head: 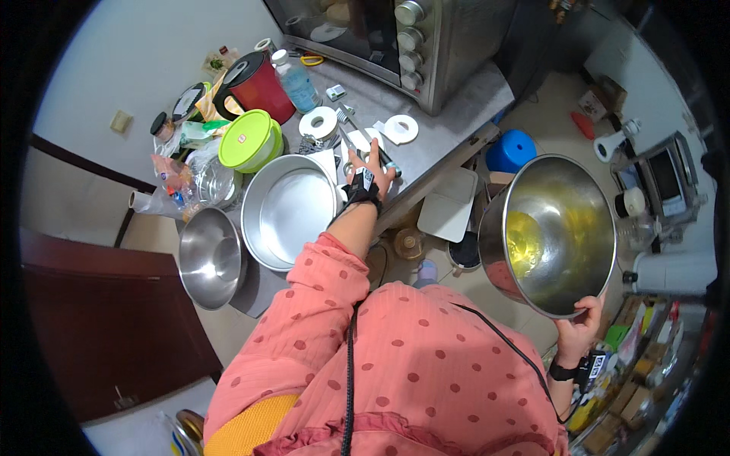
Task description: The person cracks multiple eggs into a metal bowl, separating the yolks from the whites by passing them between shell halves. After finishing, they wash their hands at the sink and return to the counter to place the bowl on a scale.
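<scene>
My left hand (369,174) reaches over the table with its fingers spread. The dark handle of a long-bladed tool (383,155) lies between index finger and thumb; any contact is unclear. White objects lie partly hidden beneath the hand. Beside my left wrist is a round aluminium cake pan (296,205) with nothing in it. My right hand (579,328) grips the lower rim of a large stainless steel bowl (559,251), off the table to the right. Yellow, translucent liquid (523,242) shows inside it. A smaller steel bowl (210,262) sits at the table's left end.
Behind the cake pan stand a green-lidded tub (246,139), a red kettle (259,88) and a clear bottle (296,82). Tape rolls (401,129) lie near an oven (399,45). A blue stool (510,151) and a white lid (447,205) are below the table's edge.
</scene>
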Action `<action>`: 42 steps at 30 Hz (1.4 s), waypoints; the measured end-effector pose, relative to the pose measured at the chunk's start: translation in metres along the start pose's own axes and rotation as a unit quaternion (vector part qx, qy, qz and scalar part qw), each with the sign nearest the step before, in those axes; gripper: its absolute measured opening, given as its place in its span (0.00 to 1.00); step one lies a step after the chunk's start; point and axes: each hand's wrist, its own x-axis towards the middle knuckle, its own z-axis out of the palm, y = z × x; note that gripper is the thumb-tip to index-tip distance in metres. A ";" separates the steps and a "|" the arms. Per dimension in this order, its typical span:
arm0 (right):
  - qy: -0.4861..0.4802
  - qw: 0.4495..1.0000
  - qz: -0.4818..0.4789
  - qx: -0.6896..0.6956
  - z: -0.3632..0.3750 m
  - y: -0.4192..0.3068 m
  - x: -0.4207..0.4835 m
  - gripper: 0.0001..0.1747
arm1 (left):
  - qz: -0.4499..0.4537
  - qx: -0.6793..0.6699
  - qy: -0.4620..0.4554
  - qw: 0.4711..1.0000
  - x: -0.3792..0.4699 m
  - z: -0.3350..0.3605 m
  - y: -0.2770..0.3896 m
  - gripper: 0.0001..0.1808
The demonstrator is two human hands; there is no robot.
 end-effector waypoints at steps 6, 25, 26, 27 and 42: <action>-0.064 0.997 -0.031 -0.014 0.004 0.022 0.102 0.27 | 0.023 0.136 -0.118 0.983 0.028 -0.021 0.020 0.48; -0.188 0.979 -0.074 -0.003 0.070 0.025 0.196 0.24 | 0.118 0.134 -0.063 0.982 0.128 -0.006 -0.076 0.10; -0.201 0.976 -0.087 0.003 0.080 0.021 0.202 0.24 | 0.154 0.183 -0.067 0.969 0.119 -0.010 -0.084 0.09; -0.213 0.972 -0.100 0.009 0.089 0.017 0.207 0.24 | 0.191 0.232 -0.072 0.951 0.107 -0.015 -0.087 0.08; -0.348 0.900 -0.192 0.178 0.305 -0.047 0.231 0.25 | -0.025 -0.295 -0.166 0.941 -0.177 -0.114 -0.109 0.11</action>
